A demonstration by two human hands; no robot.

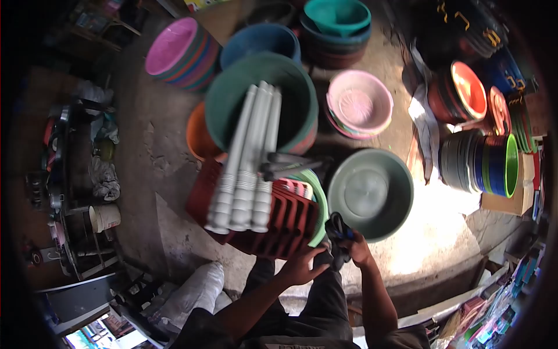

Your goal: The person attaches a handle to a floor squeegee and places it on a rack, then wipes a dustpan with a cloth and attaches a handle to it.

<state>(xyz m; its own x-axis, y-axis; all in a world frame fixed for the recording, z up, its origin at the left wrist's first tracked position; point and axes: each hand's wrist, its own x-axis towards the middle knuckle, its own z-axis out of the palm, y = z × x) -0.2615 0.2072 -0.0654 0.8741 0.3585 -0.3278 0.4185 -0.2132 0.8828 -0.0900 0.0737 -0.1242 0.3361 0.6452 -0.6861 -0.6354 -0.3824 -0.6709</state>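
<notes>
My right hand (pixel 359 251) is closed round a dark looped bundle with a bit of blue (pixel 337 232), whose exact kind I cannot make out. Close to its left, my left hand (pixel 300 266) has thumb and fingers apart, beside the lower edge of the dark red slotted plastic stack (pixel 285 224). A light green rim (pixel 319 203) curves beside that stack. Several grey ridged poles (pixel 247 174) lean across the red stack and into a large dark green tub (pixel 221 110). Near my right hand stands a grey-green basin (pixel 372 195).
Pink bowls (pixel 360 104), a stack of coloured tubs (pixel 180 55) and teal basins (pixel 337 17) stand farther back. Nested buckets (pixel 494 166) lie at the right by a cardboard box (pixel 511 198). A white sack (pixel 200 285) sits at the lower left, near shelving (pixel 64 192).
</notes>
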